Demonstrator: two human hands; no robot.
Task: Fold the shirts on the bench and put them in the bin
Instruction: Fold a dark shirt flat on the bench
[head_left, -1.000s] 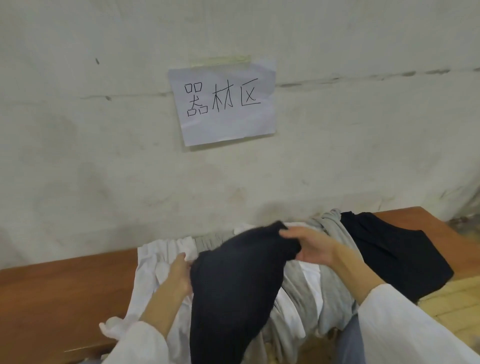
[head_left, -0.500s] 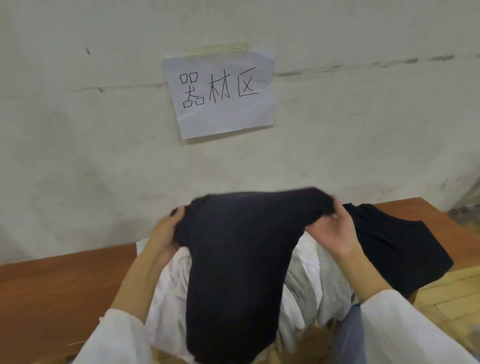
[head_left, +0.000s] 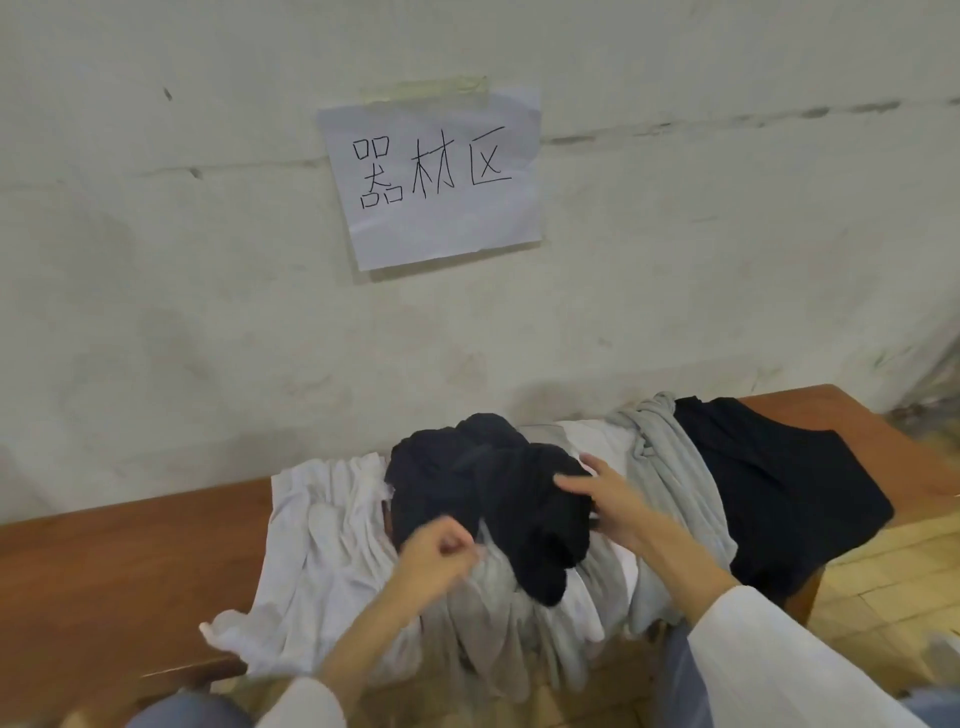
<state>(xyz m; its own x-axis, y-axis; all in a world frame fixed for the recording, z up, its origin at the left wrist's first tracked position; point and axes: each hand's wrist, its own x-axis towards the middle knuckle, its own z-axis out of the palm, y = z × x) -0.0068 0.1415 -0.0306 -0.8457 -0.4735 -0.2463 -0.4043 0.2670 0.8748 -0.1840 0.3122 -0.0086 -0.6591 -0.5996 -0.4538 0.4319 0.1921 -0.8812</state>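
Note:
A pile of shirts lies across the wooden bench (head_left: 119, 561). A crumpled dark navy shirt (head_left: 488, 488) sits on top of the pile. Under it are a white shirt (head_left: 322, 530) at the left and a light grey shirt (head_left: 498, 623) hanging over the front edge. My left hand (head_left: 441, 558) is curled at the navy shirt's near edge and seems to pinch a ridge of the grey shirt; blur hides the contact. My right hand (head_left: 605, 501) rests with spread fingers on the navy shirt's right side. No bin is in view.
Another grey shirt (head_left: 670, 467) and a second dark shirt (head_left: 789, 488) lie at the bench's right end. A paper sign (head_left: 431, 171) is taped on the white wall behind. Tiled floor (head_left: 883, 582) shows to the right. My knees are below the front edge.
The navy shirt, held up and spread between both hands half a second ago, now lies crumpled on the pile. Both hands have dropped lower and let go of its top corners.

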